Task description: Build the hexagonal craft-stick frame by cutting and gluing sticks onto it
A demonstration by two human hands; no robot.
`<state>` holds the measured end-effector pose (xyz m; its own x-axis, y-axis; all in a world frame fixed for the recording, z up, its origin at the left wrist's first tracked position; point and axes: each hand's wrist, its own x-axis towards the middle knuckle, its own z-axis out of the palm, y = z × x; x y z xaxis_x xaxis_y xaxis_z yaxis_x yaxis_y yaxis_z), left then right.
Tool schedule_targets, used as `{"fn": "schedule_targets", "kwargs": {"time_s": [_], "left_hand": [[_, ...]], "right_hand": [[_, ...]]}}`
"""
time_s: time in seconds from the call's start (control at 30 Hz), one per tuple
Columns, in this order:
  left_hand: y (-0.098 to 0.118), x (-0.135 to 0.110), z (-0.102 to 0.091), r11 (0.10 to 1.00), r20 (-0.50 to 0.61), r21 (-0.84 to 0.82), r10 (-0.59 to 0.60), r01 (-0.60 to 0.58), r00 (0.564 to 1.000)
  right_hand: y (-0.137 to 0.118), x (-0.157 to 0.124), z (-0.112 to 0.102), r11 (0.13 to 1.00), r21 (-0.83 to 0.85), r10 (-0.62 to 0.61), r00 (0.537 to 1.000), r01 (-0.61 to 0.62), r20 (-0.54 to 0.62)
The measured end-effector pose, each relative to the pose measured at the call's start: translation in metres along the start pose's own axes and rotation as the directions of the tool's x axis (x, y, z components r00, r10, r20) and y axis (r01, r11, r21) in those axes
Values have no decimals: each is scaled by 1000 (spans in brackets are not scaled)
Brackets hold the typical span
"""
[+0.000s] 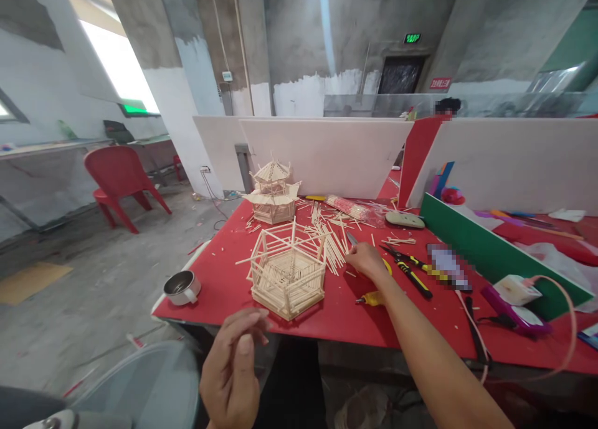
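My left hand (233,367) hovers in front of the table edge, fingers loosely bent, with nothing visible in it. Just beyond it stands an open hexagonal frame of thin wooden sticks (288,279), one stick jutting out to the left. To the right of this frame, my right hand (367,261) is closed low over the table. A slim grey pointed tool tip (351,238) shows at its fingertips; the rest of the tool is hidden. Loose wooden sticks (332,248) lie beside that hand. Partly under the forearm is a yellow tool with a metal tip (371,299).
A finished-looking stick pavilion (273,195) stands behind the frame. A metal cup (181,287) sits at the left table edge. Black-and-yellow pliers (413,276), a grey-green oval case (404,220) and a purple power strip (514,311) lie right, before a green board (495,248).
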<state>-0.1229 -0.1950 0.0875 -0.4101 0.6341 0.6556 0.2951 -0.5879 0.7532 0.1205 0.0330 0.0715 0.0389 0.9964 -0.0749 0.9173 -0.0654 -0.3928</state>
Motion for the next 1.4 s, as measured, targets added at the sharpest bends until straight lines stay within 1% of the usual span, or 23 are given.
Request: {"fn": "schedule_targets", "kwargs": {"time_s": [0.1, 0.17, 0.2, 0.23, 0.27, 0.3, 0.37, 0.4, 0.43, 0.47, 0.57, 0.63, 0.67, 0.77, 0.83, 0.9, 1.13, 1.33, 1.4], "left_hand": [[8, 1, 4, 996, 151, 76, -65, 54, 986], [13, 3, 12, 988, 258, 115, -129, 102, 957], [15, 5, 18, 984, 302, 117, -167, 138, 938], [17, 6, 24, 977, 336, 110, -212, 185, 918], [18, 7, 30, 965, 358, 98, -262, 243, 896], [19, 8, 36, 946, 373, 87, -320, 311, 871], [20, 9, 46, 884, 375, 87, -456, 459, 807], [20, 10, 49, 849, 363, 92, -516, 521, 776], [20, 10, 51, 816, 347, 97, -564, 570, 749], [19, 10, 51, 791, 327, 98, -598, 604, 731], [17, 11, 47, 748, 278, 59, -649, 661, 709], [14, 12, 42, 715, 259, 3, -675, 699, 691], [13, 12, 39, 694, 256, -26, -691, 720, 676], [7, 11, 33, 614, 269, -79, -745, 785, 610], [3, 11, 32, 576, 277, -100, -767, 811, 579], [-1, 11, 31, 561, 281, -115, -773, 820, 569], [-6, 14, 31, 527, 271, -131, -796, 840, 542], [-7, 20, 31, 473, 264, -148, -827, 868, 496], [-9, 23, 32, 463, 250, -156, -836, 872, 489]], "right_hand": [[6, -39, -11, 980, 194, -35, 998, 46, -58], [6, -77, -12, 934, 342, -78, 994, 99, -76], [4, -98, -11, 822, 555, -108, 991, 131, -73], [1, -119, -9, 692, 709, -147, 988, 136, -46], [-3, -140, -5, 595, 794, -199, 980, 124, -5], [-8, -159, 0, 525, 844, -264, 964, 113, 36], [-21, -192, 10, 456, 886, -392, 912, 79, 121], [-28, -204, 15, 439, 898, -422, 891, 39, 168], [-35, -213, 21, 429, 903, -426, 883, 5, 197], [-41, -219, 25, 420, 907, -425, 878, -22, 218], [-54, -227, 35, 398, 914, -428, 864, -83, 265], [-57, -227, 36, 396, 915, -460, 844, -84, 276], [-57, -226, 36, 396, 916, -479, 836, -65, 266], [-55, -223, 33, 397, 918, -490, 847, 6, 207], [-54, -222, 32, 408, 913, -475, 857, 14, 199], [-54, -220, 32, 419, 908, -465, 860, 3, 211], [-60, -214, 38, 412, 910, -441, 867, -33, 232], [-67, -212, 40, 404, 913, -441, 863, -53, 246], [-70, -212, 41, 394, 917, -447, 859, -61, 249]]}}
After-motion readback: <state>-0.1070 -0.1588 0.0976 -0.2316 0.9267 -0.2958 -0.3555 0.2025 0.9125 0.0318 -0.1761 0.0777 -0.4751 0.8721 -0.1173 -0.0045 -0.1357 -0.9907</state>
